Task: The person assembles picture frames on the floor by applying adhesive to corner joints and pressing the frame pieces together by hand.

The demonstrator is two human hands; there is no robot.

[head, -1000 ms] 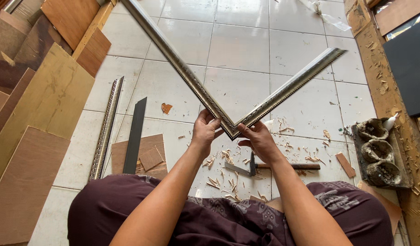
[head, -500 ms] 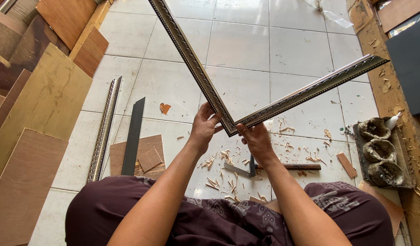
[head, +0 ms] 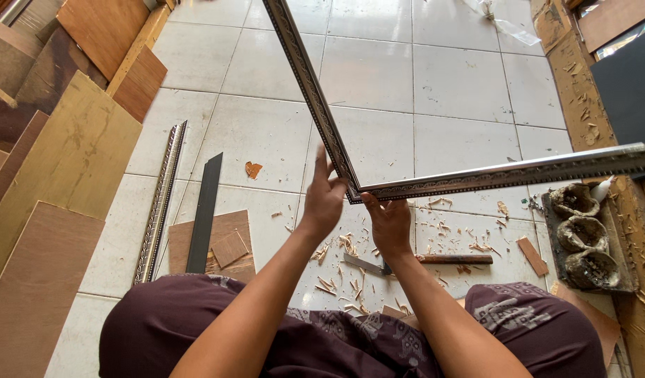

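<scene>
Seated person, both forearms stretched forward over the lap. Left hand (head: 324,199) raised, fingers upright, pressed against the outer side of the frame corner (head: 352,192); right hand (head: 387,222) grips the same corner from below, fingers closed on it. The corner is held in the air above the tiled floor (head: 378,70), one moulding running up and away, the other out to the right. Compared with half a second ago, the frame has swung: the right moulding now lies nearly level, and the corner sits higher. Hammer (head: 420,260) and wood chips (head: 343,280) lie beneath the hands
</scene>
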